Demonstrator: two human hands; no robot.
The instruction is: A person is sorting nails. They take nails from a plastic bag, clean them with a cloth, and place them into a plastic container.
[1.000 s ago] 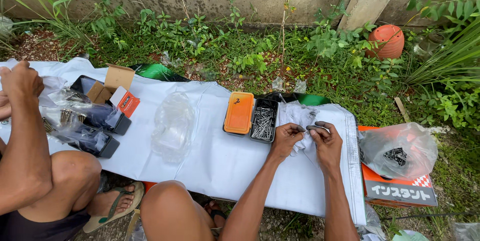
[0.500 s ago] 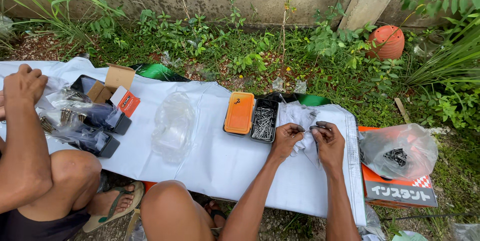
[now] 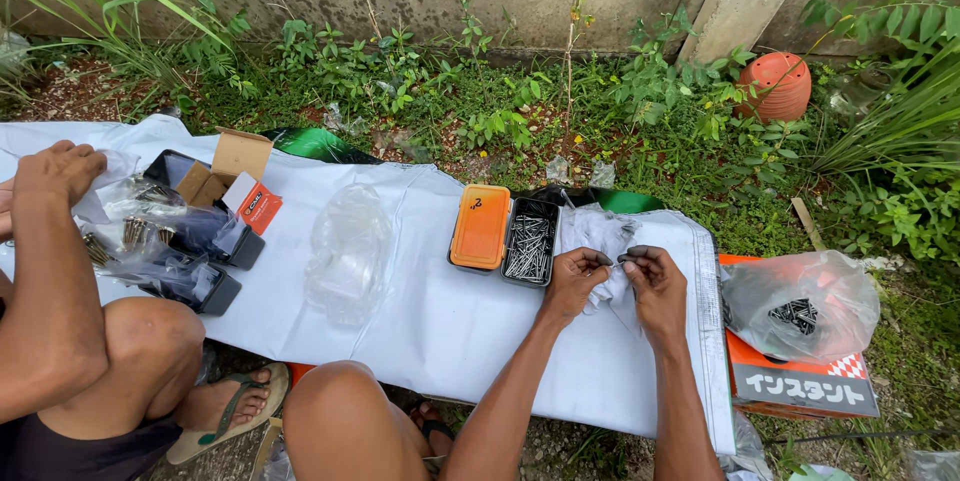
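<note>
Nearest the camera, the person's left hand (image 3: 573, 281) and right hand (image 3: 655, 286) meet over the white sheet (image 3: 430, 311). Both are closed in pinches on a crumpled clear plastic bag (image 3: 603, 241); what the fingertips clamp inside it is too small to tell. Compared with the view a second earlier, the hands have barely shifted, with the fingertips drawn slightly closer together, so the work on the bag appears to be in mid-step.

At 9 o'clock from the hands lies an open black tray of nails (image 3: 530, 243), touching its orange lid (image 3: 481, 228).

Further toward 9 o'clock rest an empty clear bag (image 3: 348, 251), a small cardboard box (image 3: 235, 166) and a co-worker's hand (image 3: 55, 173).

At 3 o'clock a bag of dark screws (image 3: 800, 306) sits on an orange carton (image 3: 800, 381).
</note>
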